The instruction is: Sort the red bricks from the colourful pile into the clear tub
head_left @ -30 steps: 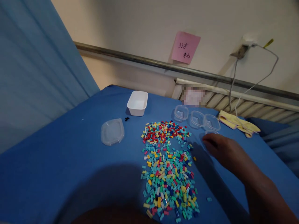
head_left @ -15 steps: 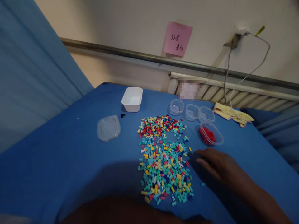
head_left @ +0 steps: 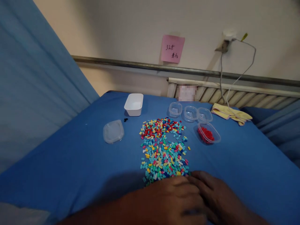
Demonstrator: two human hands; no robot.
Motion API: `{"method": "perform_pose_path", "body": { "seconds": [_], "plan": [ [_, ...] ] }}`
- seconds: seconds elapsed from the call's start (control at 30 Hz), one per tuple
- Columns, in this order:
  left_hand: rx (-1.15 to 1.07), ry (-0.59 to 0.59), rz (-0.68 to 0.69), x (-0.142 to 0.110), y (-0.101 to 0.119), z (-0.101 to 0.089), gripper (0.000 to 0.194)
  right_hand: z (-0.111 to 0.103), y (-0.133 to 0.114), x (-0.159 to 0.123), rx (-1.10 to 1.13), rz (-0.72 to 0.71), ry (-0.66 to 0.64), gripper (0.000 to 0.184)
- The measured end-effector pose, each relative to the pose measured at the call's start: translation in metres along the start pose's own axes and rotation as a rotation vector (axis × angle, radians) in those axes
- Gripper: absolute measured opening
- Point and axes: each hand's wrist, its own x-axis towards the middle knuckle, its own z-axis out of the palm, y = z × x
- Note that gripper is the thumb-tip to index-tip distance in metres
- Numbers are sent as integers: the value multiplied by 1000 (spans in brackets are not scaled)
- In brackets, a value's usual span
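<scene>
A long pile of small coloured bricks lies on the blue sheet, with red ones thickest at its far end. My left hand lies palm down over the pile's near end and hides the bricks beneath it. My right hand rests flat just to its right, fingertips touching the pile's near right corner. I see nothing held in either hand. A clear tub holding red bricks stands to the right of the pile, well beyond both hands.
Three empty clear tubs stand in a row behind the pile. A white tray, a clear lid and a tiny black piece lie to the far left. A yellow cloth and a cable are at the back right; a blue curtain hangs on the left.
My right hand drew back from beside the red-brick tub to the pile's near end. My left hand came into view over the near bricks. The view tilted slightly.
</scene>
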Motion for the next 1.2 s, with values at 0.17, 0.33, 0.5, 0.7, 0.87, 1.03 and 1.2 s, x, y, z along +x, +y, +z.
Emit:
{"method": "perform_pose_path", "body": {
  "seconds": [0.17,0.33,0.5,0.7,0.87,1.03,1.2],
  "plan": [
    [139,-45,-213,-78,-24,-21,92,-4,-5,11,-134,-24,56,65],
    [228,-13,-270,-69,-48,-3,81,19,-3,48,-152,-174,1,42],
    [290,117,-315,-55,-81,-1,67,23,-3,88,-237,-206,89,27],
    [267,101,-240,-57,-46,-13,54,-33,17,99,-128,-2,199,26],
    [236,95,-90,-39,-36,8,30,-40,35,140,-189,134,29,24],
    [252,258,-249,-27,-51,31,30,-29,27,162,-286,166,-80,23],
    [-1,131,-4,10,-44,74,24,-27,21,162,-224,192,-27,21]
  ]
}}
